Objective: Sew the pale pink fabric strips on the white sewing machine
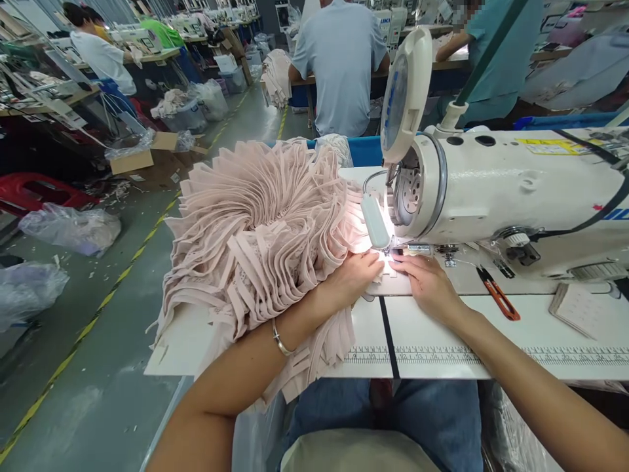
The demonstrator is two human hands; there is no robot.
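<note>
Head view: left hand (361, 270) and right hand (426, 278) press flat on pale pink fabric strips (255, 236) heaped over the white tabletop's (442, 328) left edge, beside an orange-handled thread snipper (497, 293).

Pale pink fabric pieces (255, 229), cream-white sewing machine (515, 190), white tabletop (442, 328), orange-handled snips (498, 294), blue jeans (442, 413).

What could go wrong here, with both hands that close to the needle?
1. Both the left hand and the right hand press pink fabric right under the sewing machine head; fingers could slip into the needle area.
2. The big fan of pink straps hangs over the table edge and may slide off or snag.
3. The orange snips lie loose near the right wrist.
</note>
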